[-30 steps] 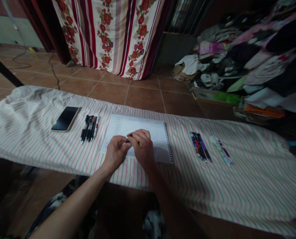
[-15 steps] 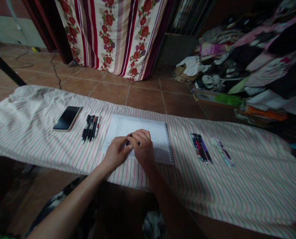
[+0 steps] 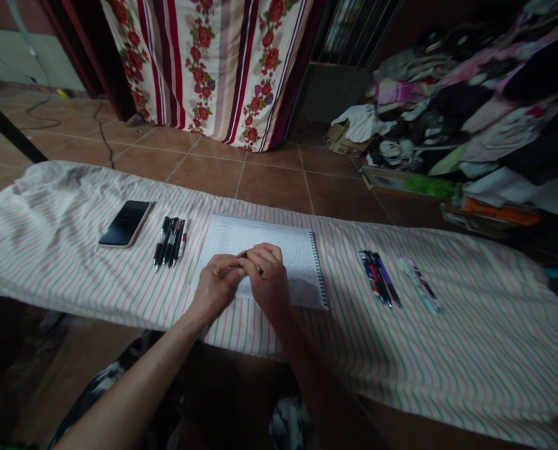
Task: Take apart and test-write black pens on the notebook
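Note:
Over a spiral notebook (image 3: 302,262), my left hand (image 3: 216,284) and my right hand (image 3: 270,275) meet with fingers closed. A small dark object (image 3: 244,255) is pinched between them; the fingers hide most of it, so its kind does not show. The notebook lies open to a page with faint writing, its coil on the right side. Left of it, several dark pens (image 3: 169,242) lie side by side. Off to the right is another group of pens (image 3: 377,278), with a pair of pale pens (image 3: 420,286) beyond.
A phone (image 3: 126,223) lies face up at the left on the striped cloth (image 3: 471,350) covering the table. Behind the table are a tiled floor (image 3: 208,165) and a floral curtain (image 3: 232,69). Clothes and shoes (image 3: 448,112) are heaped at the back right.
My left hand has shifted slightly to the left, its fingers changing position around the small dark object. The right hand stays almost in place, and the pens, phone and notebook have not moved.

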The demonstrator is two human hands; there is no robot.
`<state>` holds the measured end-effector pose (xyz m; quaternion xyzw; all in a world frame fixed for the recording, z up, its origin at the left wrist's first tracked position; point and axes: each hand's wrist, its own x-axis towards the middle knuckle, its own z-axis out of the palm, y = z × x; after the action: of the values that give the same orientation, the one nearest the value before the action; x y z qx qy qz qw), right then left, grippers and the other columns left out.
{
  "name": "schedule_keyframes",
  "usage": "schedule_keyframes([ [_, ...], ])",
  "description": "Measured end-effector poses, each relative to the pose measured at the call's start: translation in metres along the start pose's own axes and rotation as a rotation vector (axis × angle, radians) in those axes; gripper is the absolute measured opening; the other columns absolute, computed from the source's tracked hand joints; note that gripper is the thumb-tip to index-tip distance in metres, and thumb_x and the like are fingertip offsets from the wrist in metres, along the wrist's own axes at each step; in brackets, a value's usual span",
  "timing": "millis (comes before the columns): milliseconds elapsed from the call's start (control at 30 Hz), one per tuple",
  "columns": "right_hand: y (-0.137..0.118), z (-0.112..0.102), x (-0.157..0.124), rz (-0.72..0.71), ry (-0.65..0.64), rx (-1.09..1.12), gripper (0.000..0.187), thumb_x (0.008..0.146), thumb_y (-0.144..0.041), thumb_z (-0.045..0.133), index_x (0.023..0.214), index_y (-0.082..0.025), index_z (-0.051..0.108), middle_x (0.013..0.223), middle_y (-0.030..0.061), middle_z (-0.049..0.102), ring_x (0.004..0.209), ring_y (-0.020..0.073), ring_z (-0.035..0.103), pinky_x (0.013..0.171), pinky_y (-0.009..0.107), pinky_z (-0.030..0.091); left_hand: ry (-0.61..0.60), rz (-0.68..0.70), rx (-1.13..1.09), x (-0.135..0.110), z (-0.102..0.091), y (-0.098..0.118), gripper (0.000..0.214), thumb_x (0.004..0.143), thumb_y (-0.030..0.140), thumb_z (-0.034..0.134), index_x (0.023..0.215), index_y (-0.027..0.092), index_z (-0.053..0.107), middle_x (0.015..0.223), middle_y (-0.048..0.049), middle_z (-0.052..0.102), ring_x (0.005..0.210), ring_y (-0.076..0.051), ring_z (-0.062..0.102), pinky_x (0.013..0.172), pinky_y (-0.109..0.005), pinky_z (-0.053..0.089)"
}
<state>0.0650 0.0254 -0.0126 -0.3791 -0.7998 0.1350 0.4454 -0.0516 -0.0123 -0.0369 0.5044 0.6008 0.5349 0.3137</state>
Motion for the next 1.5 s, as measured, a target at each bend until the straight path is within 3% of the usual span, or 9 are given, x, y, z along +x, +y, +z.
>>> schedule_keyframes([
  [200,-0.001,0.001,0.000,-0.012,0.004,-0.010,0.017,0.080,-0.014,0.056,0.068,-0.022,0.067,0.072,0.0007,0.066,0.083,0.0189,0.052,0.081,0.035,0.042,0.065,0.032,0.167,0.002,0.002,-0.004,0.007,0.069,0.021,0.061,0.075,0.019,0.062,0.085,-0.0033,0.059,0.086,-0.018,0.056,0.081,-0.032,0.043],
  [467,0.001,0.008,0.000,-0.017,0.045,-0.020,0.014,0.079,-0.016,0.058,0.069,-0.019,0.066,0.073,0.0011,0.068,0.084,0.0200,0.053,0.082,0.037,0.042,0.137,0.028,0.403,0.000,0.007,0.009,0.010,0.072,0.028,0.057,0.074,0.019,0.055,0.078,-0.0028,0.054,0.078,-0.019,0.054,0.074,-0.033,0.043],
  [700,0.008,0.003,0.000,-0.022,0.039,-0.017,0.017,0.081,-0.018,0.056,0.068,-0.023,0.065,0.071,-0.0006,0.067,0.085,0.0191,0.053,0.083,0.036,0.042,-0.177,0.135,0.193,0.000,-0.005,-0.005,0.023,0.077,0.024,0.055,0.098,0.020,0.063,0.093,-0.0043,0.065,0.091,-0.019,0.056,0.085,-0.034,0.042],
  [800,0.008,0.003,0.000,0.005,0.030,-0.011,0.015,0.080,-0.017,0.057,0.069,-0.022,0.066,0.072,-0.0007,0.067,0.088,0.0194,0.052,0.084,0.036,0.042,-0.208,0.123,0.067,-0.001,-0.007,-0.011,0.020,0.078,0.026,0.055,0.095,0.022,0.067,0.093,-0.0038,0.066,0.093,-0.018,0.057,0.087,-0.035,0.041],
  [900,0.006,0.003,0.000,0.009,0.025,-0.007,0.015,0.080,-0.016,0.056,0.069,-0.021,0.065,0.071,-0.0004,0.067,0.087,0.0193,0.052,0.084,0.036,0.041,-0.160,0.056,-0.056,-0.001,-0.003,-0.015,0.017,0.075,0.027,0.060,0.088,0.022,0.070,0.090,-0.0041,0.066,0.092,-0.019,0.058,0.087,-0.035,0.043],
  [1067,0.005,0.005,-0.001,0.007,0.030,-0.030,0.017,0.081,-0.017,0.055,0.067,-0.020,0.064,0.072,0.0009,0.068,0.086,0.0199,0.053,0.086,0.038,0.040,0.004,-0.048,-0.130,0.000,0.004,-0.015,0.015,0.066,0.026,0.068,0.080,0.020,0.071,0.104,-0.0073,0.061,0.098,-0.021,0.057,0.089,-0.035,0.043],
  [1200,0.004,0.007,-0.002,0.021,0.046,-0.034,0.015,0.081,-0.019,0.055,0.068,-0.020,0.064,0.073,0.0009,0.068,0.087,0.0201,0.053,0.086,0.038,0.040,0.084,-0.048,-0.048,0.000,0.006,-0.006,0.009,0.065,0.023,0.067,0.072,0.017,0.065,0.099,-0.0074,0.058,0.094,-0.018,0.057,0.087,-0.033,0.043],
  [1367,0.001,0.008,0.000,-0.009,0.056,-0.037,0.018,0.082,-0.018,0.054,0.067,-0.022,0.064,0.072,-0.0005,0.068,0.084,0.0191,0.055,0.086,0.039,0.040,0.156,0.085,0.223,0.001,0.011,0.007,0.008,0.068,0.018,0.061,0.068,0.019,0.053,0.079,-0.0036,0.057,0.084,-0.019,0.054,0.080,-0.034,0.043],
  [1500,0.004,0.007,0.000,-0.027,0.071,-0.041,0.020,0.082,-0.019,0.053,0.067,-0.021,0.065,0.071,-0.0004,0.068,0.081,0.0182,0.055,0.085,0.038,0.040,0.168,0.112,0.325,0.002,0.012,0.007,0.006,0.069,0.017,0.059,0.072,0.018,0.054,0.076,-0.0044,0.057,0.083,-0.021,0.053,0.077,-0.035,0.043],
])
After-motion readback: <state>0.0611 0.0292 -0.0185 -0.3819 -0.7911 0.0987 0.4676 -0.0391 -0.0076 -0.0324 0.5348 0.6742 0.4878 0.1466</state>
